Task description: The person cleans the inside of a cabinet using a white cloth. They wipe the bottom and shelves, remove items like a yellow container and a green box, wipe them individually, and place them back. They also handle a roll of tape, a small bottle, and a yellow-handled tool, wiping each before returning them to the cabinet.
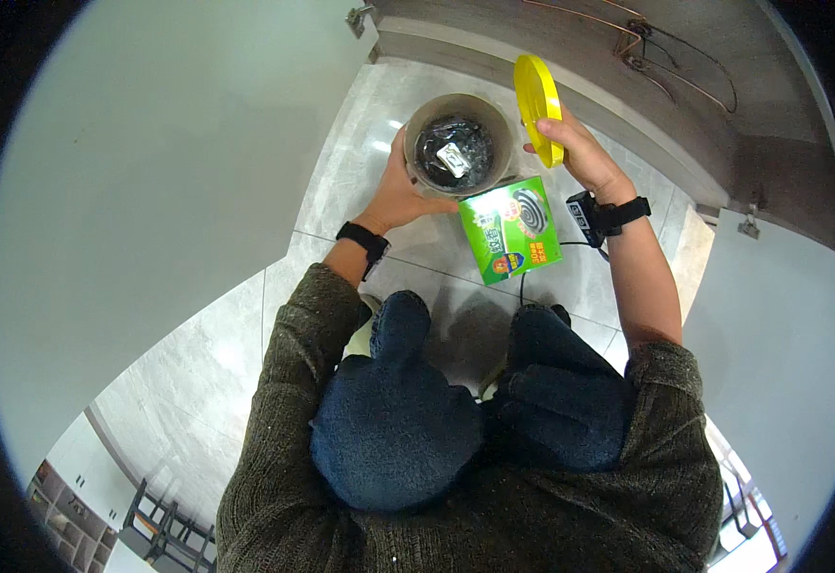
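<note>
A round, open-topped container point(502, 137) with greyish-brown walls is before me, near the cabinet base. Inside it I see dark, glossy contents point(435, 136) that I cannot make out, with a small white printed packet point(453, 159) on top. My left hand point(396, 190) grips the container's left side, and its thumb stretches to the edge of a green box of mosquito coils point(514, 229). This box bears writing and a picture of a black coil. My right hand point(586, 154) holds a round yellow plastic lid point(538, 107) on edge, right of the container.
Large cabinet doors stand open at left point(174, 157) and right point(768, 308). Copper-coloured wire or tubing point(632, 43) shows inside the cabinet at top right. Black cable point(522, 286) runs by the green box. My knees point(403, 430) are close, above the grey tiled floor point(238, 351).
</note>
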The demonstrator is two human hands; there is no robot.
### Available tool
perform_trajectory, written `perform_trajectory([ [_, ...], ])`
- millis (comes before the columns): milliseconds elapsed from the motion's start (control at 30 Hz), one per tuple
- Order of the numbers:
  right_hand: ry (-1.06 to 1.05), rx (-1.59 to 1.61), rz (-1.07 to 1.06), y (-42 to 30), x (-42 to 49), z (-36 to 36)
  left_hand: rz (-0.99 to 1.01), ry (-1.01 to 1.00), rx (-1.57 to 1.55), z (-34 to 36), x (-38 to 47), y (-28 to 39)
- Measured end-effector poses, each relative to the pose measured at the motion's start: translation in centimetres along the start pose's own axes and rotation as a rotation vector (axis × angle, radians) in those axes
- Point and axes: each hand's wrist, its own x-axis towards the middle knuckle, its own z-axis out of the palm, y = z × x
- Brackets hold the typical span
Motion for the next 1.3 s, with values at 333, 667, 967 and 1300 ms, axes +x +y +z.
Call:
perform_trajectory([
  [333,0.187,-0.646,0.357,9.9,1.3,-5.1,-0.615,0.125,-0.028,0.2,0.3,5.0],
  [667,0.498,-0.846,0.132,12.1,-0.1,-3.6,-0.567,0.111,-0.107,0.7,0.3,5.2],
  [967,0.633,-1.006,-0.554,-2.8,-3.9,3.7,-0.021,0.446,0.792,1.0,1.1,5.7],
  [1300,0.452,-0.637,-0.431,-5.4,-5.6,5.6,-0.201,0.022,-0.028,5.8,-0.9,15.1],
])
